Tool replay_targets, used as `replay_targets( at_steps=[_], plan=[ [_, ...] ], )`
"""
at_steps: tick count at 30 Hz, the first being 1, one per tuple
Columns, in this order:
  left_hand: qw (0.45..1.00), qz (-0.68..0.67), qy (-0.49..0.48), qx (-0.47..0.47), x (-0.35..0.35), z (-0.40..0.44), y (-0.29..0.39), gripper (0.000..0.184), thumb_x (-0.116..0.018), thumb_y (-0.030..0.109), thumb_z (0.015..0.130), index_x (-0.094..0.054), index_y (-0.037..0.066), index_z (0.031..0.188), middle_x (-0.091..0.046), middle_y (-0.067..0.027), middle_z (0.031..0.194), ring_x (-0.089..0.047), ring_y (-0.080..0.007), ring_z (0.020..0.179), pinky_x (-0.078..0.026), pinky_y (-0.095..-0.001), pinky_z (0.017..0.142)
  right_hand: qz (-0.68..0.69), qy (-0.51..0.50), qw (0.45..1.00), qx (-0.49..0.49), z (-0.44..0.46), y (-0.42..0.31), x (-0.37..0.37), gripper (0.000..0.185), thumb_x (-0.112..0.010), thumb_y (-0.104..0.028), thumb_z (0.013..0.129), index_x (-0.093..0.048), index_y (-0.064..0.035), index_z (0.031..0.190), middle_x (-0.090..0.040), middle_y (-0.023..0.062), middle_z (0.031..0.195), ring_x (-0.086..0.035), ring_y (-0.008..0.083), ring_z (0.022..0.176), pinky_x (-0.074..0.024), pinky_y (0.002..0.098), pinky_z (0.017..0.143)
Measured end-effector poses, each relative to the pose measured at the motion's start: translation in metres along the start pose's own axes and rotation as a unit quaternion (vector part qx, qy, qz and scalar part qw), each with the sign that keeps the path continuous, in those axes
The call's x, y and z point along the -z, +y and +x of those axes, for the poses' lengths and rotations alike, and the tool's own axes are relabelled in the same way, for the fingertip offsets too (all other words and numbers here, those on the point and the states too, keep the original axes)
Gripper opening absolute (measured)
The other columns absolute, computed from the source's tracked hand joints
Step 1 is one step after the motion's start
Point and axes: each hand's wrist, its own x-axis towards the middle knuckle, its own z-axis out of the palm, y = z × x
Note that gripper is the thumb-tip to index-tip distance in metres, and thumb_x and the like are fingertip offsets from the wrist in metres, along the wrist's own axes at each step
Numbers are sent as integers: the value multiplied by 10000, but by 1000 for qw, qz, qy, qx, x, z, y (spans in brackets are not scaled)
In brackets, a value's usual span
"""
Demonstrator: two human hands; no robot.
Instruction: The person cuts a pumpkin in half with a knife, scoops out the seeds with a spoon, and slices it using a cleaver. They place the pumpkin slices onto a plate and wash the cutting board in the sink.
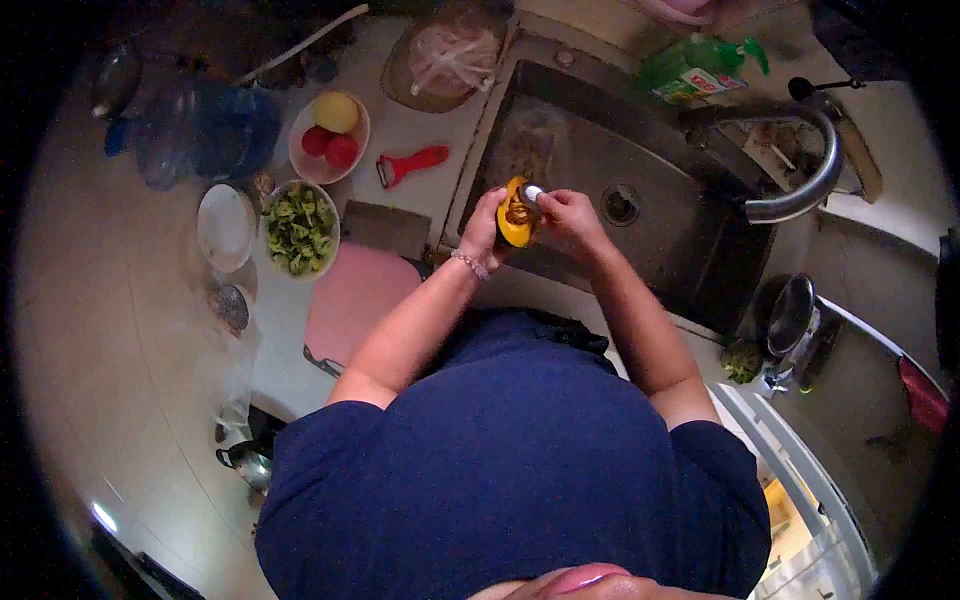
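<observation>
Over the left edge of the sink (640, 250), my left hand (483, 228) is wrapped round a cut piece of pumpkin (514, 230). Its flesh is bright yellow-orange, its skin is dark, and stringy seeds show in the hollow. My right hand (572, 222) pinches a small utensil with a white end (533, 192), which looks like a spoon, against the hollow of the pumpkin. My fingers hide most of the utensil.
Left of the sink are a red peeler (412, 165), a bowl of round produce (340, 166), a bowl of chopped greens (300, 230), a white plate (226, 228) and a pink cutting board (358, 295). The faucet (825, 170) and a green soap bottle (690, 72) stand right and behind.
</observation>
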Motion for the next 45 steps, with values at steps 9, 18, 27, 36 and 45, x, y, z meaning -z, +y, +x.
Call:
replay_targets(
  at_steps=[9, 18, 27, 36, 45],
  plan=[
    [989, -47, -97, 98, -24, -16, 26, 467, -398, 469, 881, -517, 87, 1120, -588, -78, 1029, -583, -195, 907, -508, -375, 769, -484, 6, 756, 441, -44, -44, 13, 203, -602, -258, 786, -564, -62, 746, -615, 97, 690, -594, 313, 645, -450, 412, 544],
    [994, -7, -109, 30, -14, -12, 13, 375, -452, 396, 883, -522, 90, 1086, -588, -65, 1008, -587, -170, 881, -511, -344, 758, -145, -18, 986, 83, -30, -28, 6, 219, -585, -257, 800, -610, -40, 789, -632, 133, 741, -617, 295, 667, -480, 406, 583],
    [993, -10, -91, 70, -19, -14, 19, 364, -437, 401, 886, -520, 89, 1053, -588, -49, 948, -588, -157, 833, -506, -312, 732, -530, 42, 784, 319, -59, -53, -2, 223, -597, -276, 752, -571, -66, 684, -611, 96, 658, -608, 304, 627, -472, 415, 613],
    [994, 85, -70, -2, -13, -9, 15, 411, -441, 414, 880, -513, 80, 1109, -596, -52, 1001, -593, -188, 866, -506, -342, 742, -397, 34, 902, 170, -30, -44, 3, 233, -587, -314, 767, -627, -84, 750, -631, 105, 688, -623, 289, 672, -477, 403, 615],
    [992, 9, -100, 83, -7, -8, 16, 387, -426, 427, 881, -534, 99, 1055, -599, -62, 948, -594, -191, 835, -526, -374, 663, -539, 15, 791, 290, -59, -56, -8, 232, -591, -278, 766, -616, -51, 723, -624, 113, 684, -610, 302, 671, -480, 391, 592]
  ],
)
